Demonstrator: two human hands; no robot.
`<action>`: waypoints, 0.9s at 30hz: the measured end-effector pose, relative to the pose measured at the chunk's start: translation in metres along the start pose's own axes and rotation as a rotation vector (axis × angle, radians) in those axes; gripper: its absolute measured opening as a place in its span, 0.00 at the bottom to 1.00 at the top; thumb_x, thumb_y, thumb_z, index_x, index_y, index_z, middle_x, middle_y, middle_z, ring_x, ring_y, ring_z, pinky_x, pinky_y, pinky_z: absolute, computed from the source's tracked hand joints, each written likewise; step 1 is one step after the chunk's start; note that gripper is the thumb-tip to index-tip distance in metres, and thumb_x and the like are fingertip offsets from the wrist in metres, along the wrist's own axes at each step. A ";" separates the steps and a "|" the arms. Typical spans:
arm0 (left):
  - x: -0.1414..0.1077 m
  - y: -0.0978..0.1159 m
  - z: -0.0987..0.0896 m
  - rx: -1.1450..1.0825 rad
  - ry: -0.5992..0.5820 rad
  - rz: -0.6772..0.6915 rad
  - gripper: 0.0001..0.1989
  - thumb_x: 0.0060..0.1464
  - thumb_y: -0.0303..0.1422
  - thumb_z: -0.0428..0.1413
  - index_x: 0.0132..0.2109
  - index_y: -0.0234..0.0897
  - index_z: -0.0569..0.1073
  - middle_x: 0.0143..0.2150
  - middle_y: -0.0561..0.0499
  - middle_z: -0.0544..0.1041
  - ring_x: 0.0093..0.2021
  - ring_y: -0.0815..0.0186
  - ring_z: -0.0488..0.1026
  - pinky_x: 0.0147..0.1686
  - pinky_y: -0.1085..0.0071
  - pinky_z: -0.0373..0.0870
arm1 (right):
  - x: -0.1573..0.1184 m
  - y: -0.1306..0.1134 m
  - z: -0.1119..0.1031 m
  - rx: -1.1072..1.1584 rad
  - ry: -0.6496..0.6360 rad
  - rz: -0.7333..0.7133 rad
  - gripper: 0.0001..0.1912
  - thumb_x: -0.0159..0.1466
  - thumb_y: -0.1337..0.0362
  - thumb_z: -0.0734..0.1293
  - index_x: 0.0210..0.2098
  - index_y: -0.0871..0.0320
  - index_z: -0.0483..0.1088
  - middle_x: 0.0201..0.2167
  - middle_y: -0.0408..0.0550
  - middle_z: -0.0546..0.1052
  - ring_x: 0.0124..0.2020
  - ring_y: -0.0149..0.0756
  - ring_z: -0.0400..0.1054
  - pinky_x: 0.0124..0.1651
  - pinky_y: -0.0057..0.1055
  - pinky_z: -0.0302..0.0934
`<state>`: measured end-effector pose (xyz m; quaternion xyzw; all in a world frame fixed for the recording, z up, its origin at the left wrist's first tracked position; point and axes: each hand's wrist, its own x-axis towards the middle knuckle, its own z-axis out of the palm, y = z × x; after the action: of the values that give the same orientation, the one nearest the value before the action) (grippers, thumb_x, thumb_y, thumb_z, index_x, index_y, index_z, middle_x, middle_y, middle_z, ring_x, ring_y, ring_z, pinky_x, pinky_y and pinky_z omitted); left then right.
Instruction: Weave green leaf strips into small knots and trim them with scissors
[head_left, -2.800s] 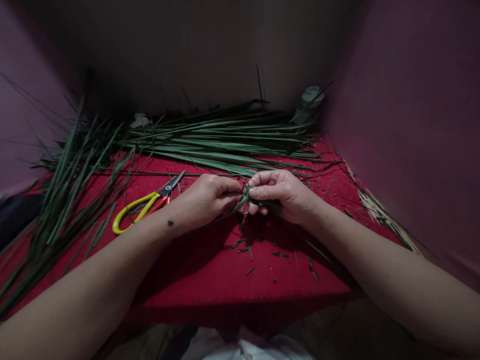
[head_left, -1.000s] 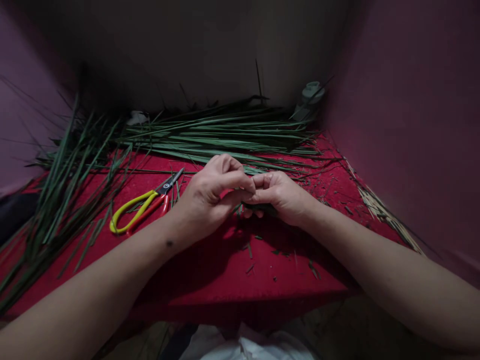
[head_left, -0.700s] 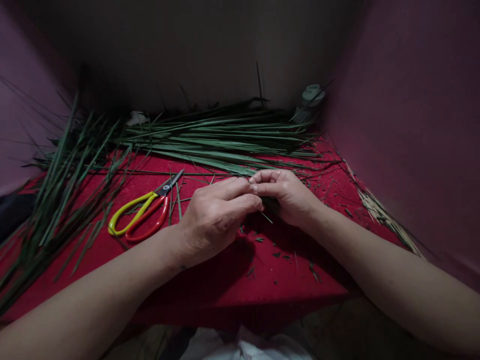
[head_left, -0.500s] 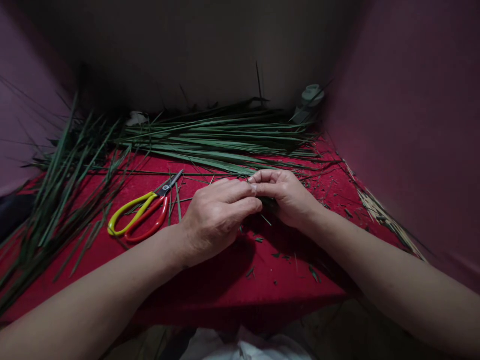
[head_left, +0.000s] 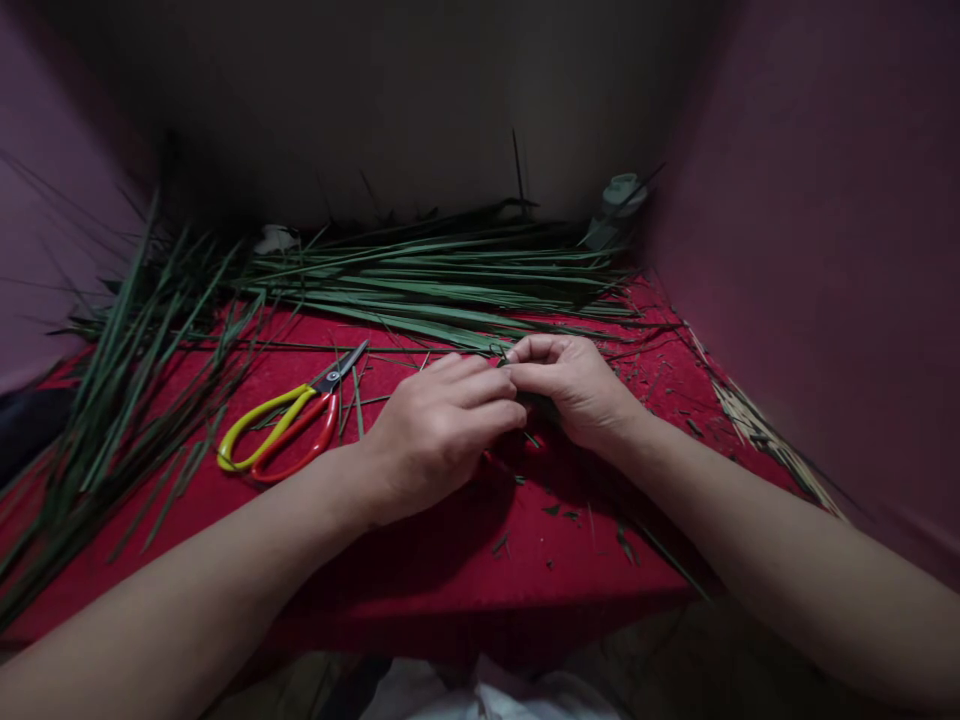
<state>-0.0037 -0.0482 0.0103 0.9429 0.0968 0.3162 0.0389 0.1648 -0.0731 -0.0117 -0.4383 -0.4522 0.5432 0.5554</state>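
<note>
My left hand (head_left: 450,425) and my right hand (head_left: 574,390) meet over the middle of the red cloth. Between them is a dark green leaf piece (head_left: 538,405), largely covered by my fingers, so its shape does not show. The right thumb and forefinger pinch its upper end, where a thin strand loops up. My left fingers are curled against its near side. A long thin leaf strip (head_left: 667,555) runs from below my right hand toward the table's front edge. Scissors (head_left: 300,415) with one yellow and one red handle lie left of my left hand, blades slightly parted.
Long green leaf blades (head_left: 420,285) lie across the back of the red cloth (head_left: 420,570). More leaves (head_left: 127,370) spread along the left side. A pale bottle (head_left: 616,210) leans at the back right. Thin pale sticks (head_left: 772,445) lie by the right wall. Leaf scraps are scattered near my hands.
My left hand has rolled slightly, its fingers more curled over the leaf piece. The long strip below my right forearm now shows out to the front edge. The scissors lie as before.
</note>
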 end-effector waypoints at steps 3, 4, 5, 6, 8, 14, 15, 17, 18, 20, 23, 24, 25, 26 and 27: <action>0.004 -0.007 -0.013 -0.309 0.164 -0.410 0.05 0.55 0.28 0.52 0.37 0.36 0.73 0.35 0.50 0.76 0.36 0.67 0.71 0.37 0.71 0.67 | 0.001 -0.003 -0.002 0.023 -0.044 0.019 0.08 0.50 0.67 0.71 0.23 0.61 0.66 0.17 0.40 0.71 0.17 0.24 0.61 0.21 0.22 0.54; 0.005 -0.011 -0.016 -0.382 0.199 -0.545 0.04 0.54 0.28 0.54 0.37 0.36 0.73 0.33 0.51 0.76 0.34 0.68 0.72 0.35 0.72 0.68 | 0.001 -0.004 -0.003 0.038 -0.061 0.028 0.09 0.50 0.67 0.71 0.23 0.61 0.66 0.17 0.41 0.72 0.17 0.24 0.62 0.21 0.22 0.54; 0.005 -0.015 -0.017 -0.467 0.182 -0.658 0.05 0.53 0.29 0.55 0.38 0.35 0.73 0.32 0.51 0.76 0.31 0.69 0.72 0.32 0.72 0.69 | 0.001 -0.004 -0.004 0.054 -0.076 0.035 0.09 0.50 0.67 0.71 0.24 0.61 0.66 0.18 0.42 0.73 0.17 0.24 0.63 0.21 0.22 0.55; 0.006 -0.019 -0.018 -0.571 0.115 -0.737 0.06 0.52 0.29 0.55 0.39 0.34 0.73 0.32 0.51 0.76 0.30 0.69 0.72 0.31 0.72 0.69 | 0.001 -0.005 -0.004 0.072 -0.089 0.039 0.09 0.50 0.67 0.72 0.24 0.61 0.66 0.18 0.42 0.73 0.18 0.25 0.64 0.21 0.21 0.55; 0.005 -0.023 -0.014 -0.799 -0.028 -0.818 0.11 0.52 0.29 0.55 0.44 0.34 0.72 0.34 0.50 0.77 0.29 0.69 0.73 0.30 0.72 0.70 | -0.001 -0.006 -0.004 0.107 -0.114 0.049 0.09 0.50 0.68 0.72 0.25 0.61 0.67 0.18 0.41 0.73 0.19 0.26 0.66 0.22 0.21 0.57; 0.001 -0.025 -0.005 -1.076 -0.186 -0.795 0.13 0.53 0.30 0.56 0.46 0.34 0.71 0.38 0.46 0.78 0.33 0.67 0.74 0.30 0.74 0.70 | -0.004 -0.008 -0.001 0.144 -0.159 0.075 0.09 0.49 0.70 0.72 0.26 0.61 0.67 0.20 0.42 0.75 0.21 0.30 0.71 0.24 0.23 0.63; 0.001 -0.025 -0.005 -1.079 -0.181 -0.802 0.11 0.52 0.30 0.56 0.44 0.34 0.72 0.38 0.46 0.78 0.33 0.67 0.75 0.30 0.74 0.70 | -0.004 -0.008 -0.001 0.138 -0.170 0.067 0.09 0.49 0.70 0.72 0.26 0.61 0.67 0.20 0.42 0.75 0.20 0.29 0.70 0.22 0.22 0.62; 0.001 -0.025 -0.006 -1.086 -0.197 -0.832 0.08 0.51 0.30 0.57 0.40 0.33 0.72 0.35 0.47 0.78 0.32 0.68 0.74 0.30 0.74 0.69 | -0.004 -0.007 -0.001 0.131 -0.185 0.041 0.08 0.50 0.70 0.72 0.26 0.61 0.67 0.19 0.42 0.75 0.18 0.28 0.69 0.20 0.21 0.60; 0.002 -0.024 -0.006 -1.086 -0.212 -0.847 0.07 0.51 0.30 0.57 0.39 0.33 0.73 0.34 0.47 0.78 0.31 0.68 0.74 0.29 0.74 0.69 | -0.004 -0.007 -0.001 0.132 -0.185 0.028 0.08 0.50 0.70 0.72 0.26 0.61 0.67 0.19 0.42 0.75 0.18 0.27 0.69 0.20 0.20 0.59; 0.003 -0.023 -0.007 -1.063 -0.226 -0.870 0.07 0.50 0.32 0.58 0.37 0.33 0.73 0.32 0.49 0.77 0.29 0.70 0.72 0.29 0.76 0.67 | -0.003 -0.006 -0.001 0.144 -0.172 0.010 0.09 0.49 0.71 0.72 0.27 0.61 0.68 0.19 0.42 0.75 0.19 0.28 0.69 0.20 0.19 0.59; 0.005 -0.020 -0.009 -0.996 -0.235 -0.879 0.06 0.49 0.32 0.59 0.35 0.34 0.74 0.30 0.52 0.77 0.29 0.72 0.70 0.29 0.77 0.64 | -0.002 -0.005 0.000 0.162 -0.145 0.000 0.10 0.48 0.71 0.73 0.27 0.61 0.68 0.21 0.40 0.75 0.19 0.27 0.70 0.20 0.20 0.61; 0.006 -0.019 -0.009 -0.973 -0.241 -0.877 0.06 0.50 0.32 0.58 0.34 0.34 0.74 0.29 0.53 0.76 0.28 0.73 0.69 0.29 0.77 0.63 | -0.001 -0.005 0.000 0.162 -0.139 0.001 0.10 0.47 0.71 0.73 0.27 0.61 0.68 0.21 0.40 0.75 0.19 0.27 0.69 0.21 0.20 0.61; 0.006 -0.018 -0.010 -0.953 -0.248 -0.871 0.06 0.50 0.33 0.57 0.33 0.34 0.74 0.28 0.53 0.76 0.27 0.73 0.68 0.28 0.78 0.62 | -0.001 -0.006 0.000 0.162 -0.134 0.002 0.10 0.47 0.71 0.73 0.27 0.61 0.69 0.22 0.40 0.75 0.19 0.27 0.69 0.21 0.20 0.62; 0.007 -0.018 -0.010 -0.931 -0.259 -0.864 0.06 0.51 0.33 0.57 0.31 0.34 0.74 0.26 0.54 0.75 0.26 0.74 0.66 0.27 0.78 0.61 | -0.001 -0.006 0.000 0.160 -0.130 0.003 0.10 0.47 0.72 0.73 0.27 0.61 0.69 0.22 0.41 0.75 0.20 0.27 0.69 0.21 0.20 0.62; 0.008 -0.017 -0.011 -0.907 -0.270 -0.857 0.06 0.51 0.33 0.56 0.30 0.34 0.74 0.25 0.55 0.74 0.25 0.74 0.65 0.26 0.78 0.59 | -0.002 -0.006 0.001 0.155 -0.128 0.005 0.10 0.47 0.72 0.73 0.27 0.61 0.69 0.22 0.41 0.76 0.20 0.27 0.70 0.21 0.21 0.62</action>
<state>-0.0069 -0.0295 0.0213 0.7420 0.3159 0.1605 0.5692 0.1652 -0.0751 -0.0056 -0.3597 -0.4422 0.6047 0.5562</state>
